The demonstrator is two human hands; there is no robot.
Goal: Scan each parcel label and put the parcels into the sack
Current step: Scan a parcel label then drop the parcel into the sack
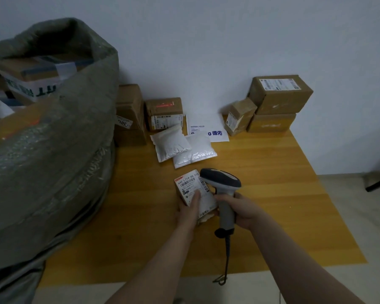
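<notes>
Holding a small parcel (195, 195) flat on the tabletop (272, 194), my left hand (188, 207) closes its grip over the near end, thumb across the white label (192, 186); top line reads "642 L714-00 015", barcodes beneath, smaller print too fine to read. My right hand (239, 210) wraps its grip round the handle of a grey scanner (223, 189), dark rounded head just above the label's right edge, black cable trailing off the near edge.

Sack (53, 150): grey-green woven plastic, mouth open, standing at left. Inside: cardboard boxes, one taped, with partial dark lettering I cannot read.

Tabletop: yellow wood grain. Two white bubble mailers (181, 148), overlapping, just beyond the parcel. Flat white envelope (206, 128) with blue print ending "德佑". Brown cardboard boxes against the wall: two at back left (149, 115), labelled; three at back right (270, 104), the biggest stacked on another, white label on top.
</notes>
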